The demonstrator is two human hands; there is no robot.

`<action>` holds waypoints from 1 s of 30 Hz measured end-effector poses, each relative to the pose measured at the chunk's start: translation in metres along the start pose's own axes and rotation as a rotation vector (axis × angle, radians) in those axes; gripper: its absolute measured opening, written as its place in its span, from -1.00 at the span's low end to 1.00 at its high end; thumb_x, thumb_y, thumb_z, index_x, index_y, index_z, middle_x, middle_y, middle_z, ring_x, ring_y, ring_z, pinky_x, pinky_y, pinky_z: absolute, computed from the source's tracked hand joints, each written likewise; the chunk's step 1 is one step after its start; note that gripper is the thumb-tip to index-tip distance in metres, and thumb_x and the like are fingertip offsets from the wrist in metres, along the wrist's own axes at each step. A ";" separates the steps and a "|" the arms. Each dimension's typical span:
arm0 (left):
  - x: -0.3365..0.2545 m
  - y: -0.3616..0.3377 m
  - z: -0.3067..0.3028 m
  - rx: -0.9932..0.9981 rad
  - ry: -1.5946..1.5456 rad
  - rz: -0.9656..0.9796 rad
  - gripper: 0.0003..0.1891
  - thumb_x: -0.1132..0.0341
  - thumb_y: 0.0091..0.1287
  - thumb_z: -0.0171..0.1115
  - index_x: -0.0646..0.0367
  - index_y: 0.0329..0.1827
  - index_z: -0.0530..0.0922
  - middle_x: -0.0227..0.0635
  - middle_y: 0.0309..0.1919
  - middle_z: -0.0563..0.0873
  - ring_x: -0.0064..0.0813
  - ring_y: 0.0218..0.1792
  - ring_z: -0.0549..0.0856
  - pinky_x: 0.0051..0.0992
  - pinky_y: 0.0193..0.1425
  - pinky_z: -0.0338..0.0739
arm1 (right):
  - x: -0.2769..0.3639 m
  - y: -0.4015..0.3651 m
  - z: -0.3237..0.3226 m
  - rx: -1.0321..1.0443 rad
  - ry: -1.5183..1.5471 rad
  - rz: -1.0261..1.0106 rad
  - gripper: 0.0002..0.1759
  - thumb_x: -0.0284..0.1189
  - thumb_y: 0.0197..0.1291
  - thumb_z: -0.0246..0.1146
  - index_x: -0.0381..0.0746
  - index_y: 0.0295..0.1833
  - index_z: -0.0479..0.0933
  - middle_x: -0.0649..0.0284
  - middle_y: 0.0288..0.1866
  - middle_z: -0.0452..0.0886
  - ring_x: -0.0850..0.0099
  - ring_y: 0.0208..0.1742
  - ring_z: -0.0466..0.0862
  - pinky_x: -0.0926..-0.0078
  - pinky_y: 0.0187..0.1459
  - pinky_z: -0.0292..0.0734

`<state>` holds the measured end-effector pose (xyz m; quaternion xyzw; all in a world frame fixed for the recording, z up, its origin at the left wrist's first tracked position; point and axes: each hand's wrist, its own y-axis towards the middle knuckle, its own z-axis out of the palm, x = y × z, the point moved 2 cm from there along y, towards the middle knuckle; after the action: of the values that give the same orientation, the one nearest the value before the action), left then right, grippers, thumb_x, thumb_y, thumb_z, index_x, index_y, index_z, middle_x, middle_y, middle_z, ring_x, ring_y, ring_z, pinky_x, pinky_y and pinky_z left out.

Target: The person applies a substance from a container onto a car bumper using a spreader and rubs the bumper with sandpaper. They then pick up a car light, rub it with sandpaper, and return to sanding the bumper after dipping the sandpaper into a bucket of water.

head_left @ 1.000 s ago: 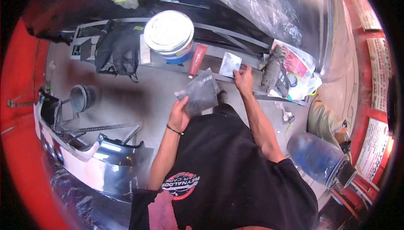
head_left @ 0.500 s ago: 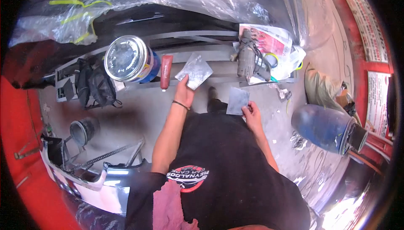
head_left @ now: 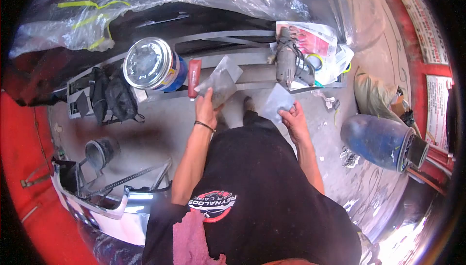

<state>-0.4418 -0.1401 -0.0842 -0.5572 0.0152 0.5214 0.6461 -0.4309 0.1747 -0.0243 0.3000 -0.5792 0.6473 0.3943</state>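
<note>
Left hand (head_left: 208,111): fingers clamped on grey plate (head_left: 221,81), which sticks out toward 12 o'clock over the bench (head_left: 252,73). Right hand (head_left: 294,119): fingers grip grey sheet (head_left: 277,101) at its 11 o'clock. Red tube (head_left: 194,78) lies at the plate's 9 o'clock, long axis 12–6, left hand nearer.
</note>
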 end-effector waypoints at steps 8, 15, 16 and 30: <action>0.016 -0.048 -0.008 0.131 0.149 0.159 -0.68 0.25 0.54 0.34 0.20 0.24 0.61 -0.37 0.07 0.77 -0.48 0.06 0.74 -0.38 0.23 0.63 | 0.017 -0.032 0.055 0.065 0.312 0.200 -0.56 -0.51 0.35 0.37 -0.24 0.31 0.53 0.28 0.12 0.72 0.46 0.10 0.72 0.40 0.14 0.65; 0.019 -0.072 -0.007 0.344 0.286 0.275 -0.71 0.34 0.52 0.35 0.32 0.19 0.64 -0.37 0.04 0.77 -0.59 0.01 0.69 -0.49 0.15 0.60 | 0.023 -0.062 0.088 0.022 0.214 0.046 -0.50 -0.55 0.34 0.39 -0.27 0.36 0.49 0.24 0.14 0.73 0.45 0.16 0.72 0.38 0.23 0.64; 0.019 -0.074 -0.007 0.351 0.263 0.290 -0.71 0.33 0.53 0.34 0.32 0.19 0.64 -0.38 0.04 0.77 -0.60 0.02 0.69 -0.49 0.16 0.59 | 0.021 -0.065 0.088 0.007 0.202 0.004 -0.49 -0.56 0.33 0.40 -0.28 0.36 0.48 0.23 0.14 0.73 0.45 0.16 0.72 0.37 0.23 0.64; 0.059 -0.194 0.014 0.472 0.448 0.538 -0.73 0.27 0.64 0.20 0.31 0.17 0.65 -0.43 -0.04 0.79 -0.66 -0.04 0.68 -0.54 0.10 0.59 | -0.002 -0.164 0.045 -0.032 0.275 -0.163 -0.66 -0.51 0.35 0.46 -0.25 0.20 0.63 0.29 0.01 0.80 0.51 -0.02 0.78 0.45 0.05 0.69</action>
<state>-0.2885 -0.0593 0.0219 -0.4698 0.4191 0.5198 0.5775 -0.2923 0.1325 0.0643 0.2483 -0.5037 0.6388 0.5259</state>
